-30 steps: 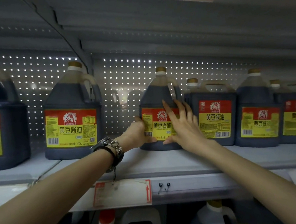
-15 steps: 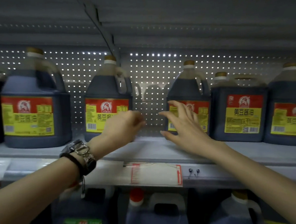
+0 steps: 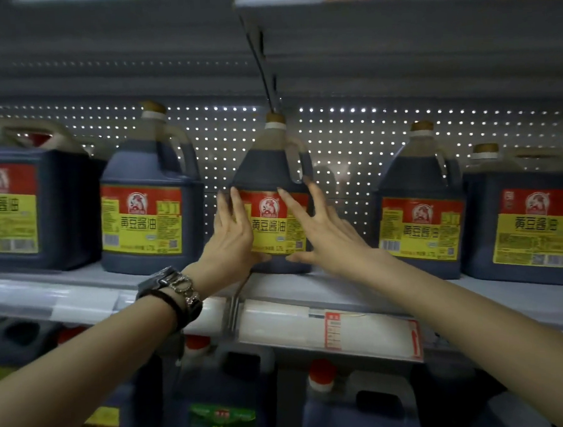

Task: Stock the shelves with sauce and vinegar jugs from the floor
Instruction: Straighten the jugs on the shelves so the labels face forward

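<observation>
Middle jug (image 3: 264, 168): dark sauce, tan cap, red-and-yellow label facing out; upright on the shelf (image 3: 342, 288), near its front edge. The left hand (image 3: 232, 242) lies flat on its left side and the right hand (image 3: 323, 234) spreads across the label.
Left jug (image 3: 147, 227): same kind, upright, just left of the middle one, not touching it.
Far-left jug (image 3: 29, 210): larger, squarer, handle on top.
Right jug (image 3: 418, 212): same kind, upright, set apart from the middle jug.
Far-right jug (image 3: 522, 226): square, just beside the right one.
</observation>
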